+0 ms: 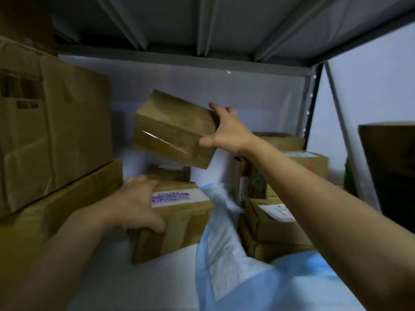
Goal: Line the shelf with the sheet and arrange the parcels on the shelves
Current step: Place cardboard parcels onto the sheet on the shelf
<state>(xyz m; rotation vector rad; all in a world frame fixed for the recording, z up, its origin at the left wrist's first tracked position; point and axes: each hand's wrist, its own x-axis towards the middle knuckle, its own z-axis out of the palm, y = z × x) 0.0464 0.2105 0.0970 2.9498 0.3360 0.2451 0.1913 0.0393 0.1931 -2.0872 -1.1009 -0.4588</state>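
My right hand [226,131] grips the right end of a brown taped parcel [173,129] and holds it tilted in the air above the white shelf [139,279]. Below it, my left hand [137,207] clasps the near left corner of a cardboard parcel with a purple-printed white label [179,218], which stands on the shelf. Another small parcel [168,172] sits right behind it. A light blue sheet [226,254] lies crumpled on the shelf's middle and near right, partly under my right forearm.
Big cartons [51,131] are stacked at the left. Several small labelled parcels [278,198] are piled at the right, beside the shelf's upright post [311,102]. A dark box [390,167] stands at far right. The upper shelf's underside [202,25] runs close overhead.
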